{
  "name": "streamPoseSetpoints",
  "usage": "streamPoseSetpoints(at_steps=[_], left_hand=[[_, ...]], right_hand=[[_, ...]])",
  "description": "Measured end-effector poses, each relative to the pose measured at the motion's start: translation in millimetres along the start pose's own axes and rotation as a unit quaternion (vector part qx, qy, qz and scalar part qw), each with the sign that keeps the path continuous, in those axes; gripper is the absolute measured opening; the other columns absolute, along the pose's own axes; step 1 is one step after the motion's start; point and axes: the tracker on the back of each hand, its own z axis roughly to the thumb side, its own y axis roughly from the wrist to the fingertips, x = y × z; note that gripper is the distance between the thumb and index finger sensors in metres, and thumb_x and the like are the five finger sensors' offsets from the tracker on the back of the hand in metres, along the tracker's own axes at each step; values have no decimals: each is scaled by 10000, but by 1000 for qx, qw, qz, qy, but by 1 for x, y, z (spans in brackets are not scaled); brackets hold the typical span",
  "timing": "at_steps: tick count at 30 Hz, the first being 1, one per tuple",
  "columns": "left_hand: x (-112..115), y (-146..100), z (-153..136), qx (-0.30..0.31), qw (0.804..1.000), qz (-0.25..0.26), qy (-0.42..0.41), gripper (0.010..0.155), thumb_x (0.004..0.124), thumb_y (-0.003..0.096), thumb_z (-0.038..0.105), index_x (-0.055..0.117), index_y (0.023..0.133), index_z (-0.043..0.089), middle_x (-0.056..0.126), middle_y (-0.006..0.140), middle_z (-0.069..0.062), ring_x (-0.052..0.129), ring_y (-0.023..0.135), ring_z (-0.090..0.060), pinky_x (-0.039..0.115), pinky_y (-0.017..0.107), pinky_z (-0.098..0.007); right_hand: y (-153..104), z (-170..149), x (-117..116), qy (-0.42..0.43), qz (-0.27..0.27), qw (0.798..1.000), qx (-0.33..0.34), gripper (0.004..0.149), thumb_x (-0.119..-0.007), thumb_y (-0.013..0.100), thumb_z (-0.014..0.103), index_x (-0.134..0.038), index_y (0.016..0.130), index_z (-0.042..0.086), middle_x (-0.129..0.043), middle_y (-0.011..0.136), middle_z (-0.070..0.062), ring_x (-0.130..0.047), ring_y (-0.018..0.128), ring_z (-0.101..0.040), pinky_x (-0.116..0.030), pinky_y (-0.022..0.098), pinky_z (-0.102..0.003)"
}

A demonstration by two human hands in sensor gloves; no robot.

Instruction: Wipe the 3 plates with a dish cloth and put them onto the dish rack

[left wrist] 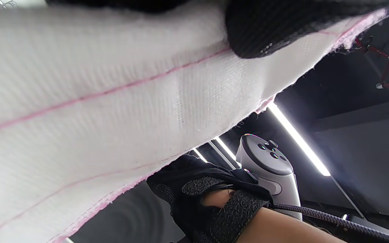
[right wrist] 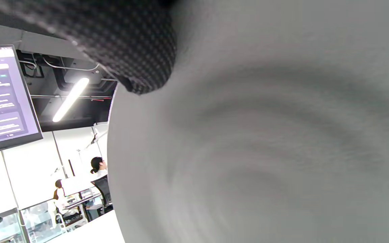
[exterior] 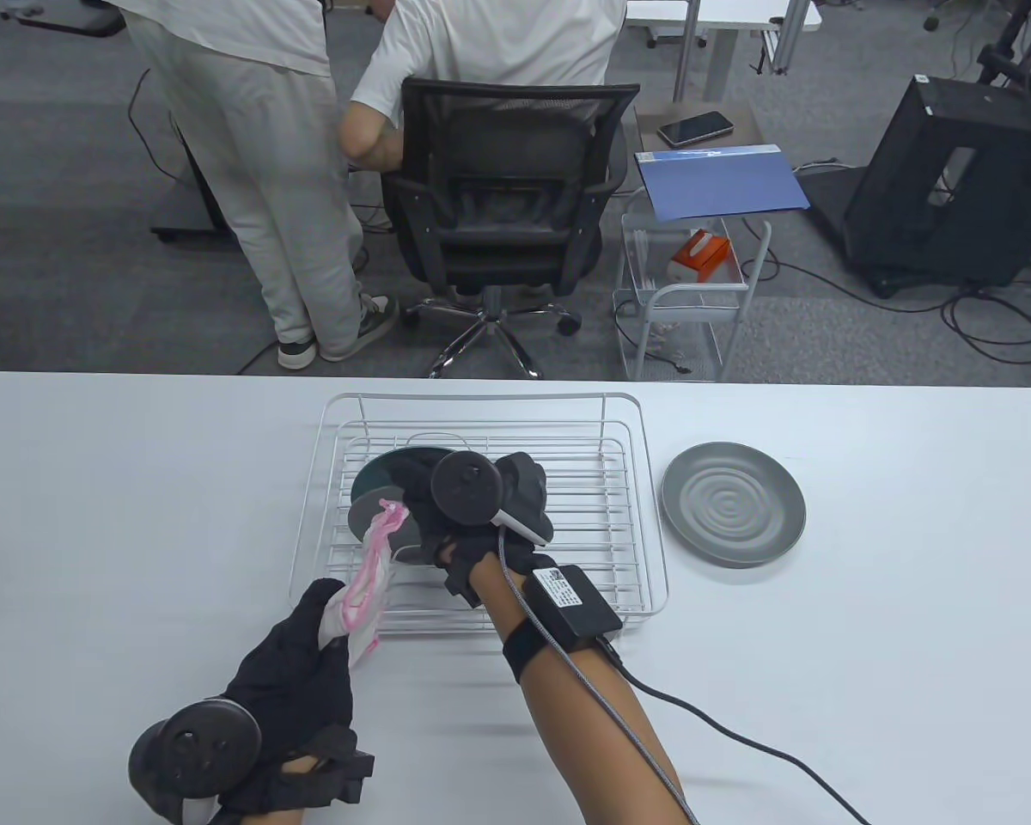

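In the table view my right hand point(exterior: 425, 528) grips a grey plate point(exterior: 368, 518) over the left part of the wire dish rack point(exterior: 636, 481). In the right wrist view that plate point(right wrist: 265, 135) fills the frame, with a gloved finger point(right wrist: 133, 50) on its rim. A darker plate point(exterior: 382, 471) stands in the rack just behind it. My left hand point(exterior: 331, 614) holds a white dish cloth point(exterior: 368, 584) with pink lines, and the cloth's tip touches the held plate. The cloth point(left wrist: 113, 101) covers most of the left wrist view. A third grey plate point(exterior: 733, 503) lies flat on the table right of the rack.
The white table point(exterior: 911, 601) runs across the view, and its far edge lies just behind the rack. Beyond it stand an office chair point(exterior: 498, 215), a small wire cart point(exterior: 687, 301) and two people. A cable point(exterior: 739, 739) trails from my right wrist over the table.
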Motion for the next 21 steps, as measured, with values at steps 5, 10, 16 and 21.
streamPoseSetpoints(at_steps=[5,10,16,21], left_hand=[[-1,0,0,-3,1000,1,-1,496,739,541,391,724,989,179,984,846,-127,982,782,-384,690,624,-594],[-1,0,0,-1,1000,0,1,494,741,540,389,727,987,178,986,844,-128,985,780,-384,691,623,-594],[0,0,0,0,1000,-2,0,495,741,540,389,728,987,178,986,845,-129,984,781,-386,690,623,-595],[0,-1,-1,0,1000,-3,-1,495,742,539,390,730,987,179,988,845,-128,985,781,-385,691,625,-589]], right_hand=[[-2,-2,5,13,2,1000,-18,486,-885,400,228,-803,865,115,-839,828,-173,-896,665,-408,-698,529,-624],[-11,-5,26,8,-19,1000,-14,515,-892,394,236,-775,882,120,-812,853,-163,-876,693,-409,-687,542,-623],[-34,-31,64,45,-42,996,-57,520,-885,400,240,-768,890,112,-798,863,-177,-861,705,-427,-671,547,-636],[-74,-87,112,65,-88,974,-201,542,-855,423,268,-728,916,82,-749,890,-210,-804,734,-461,-607,568,-656]])
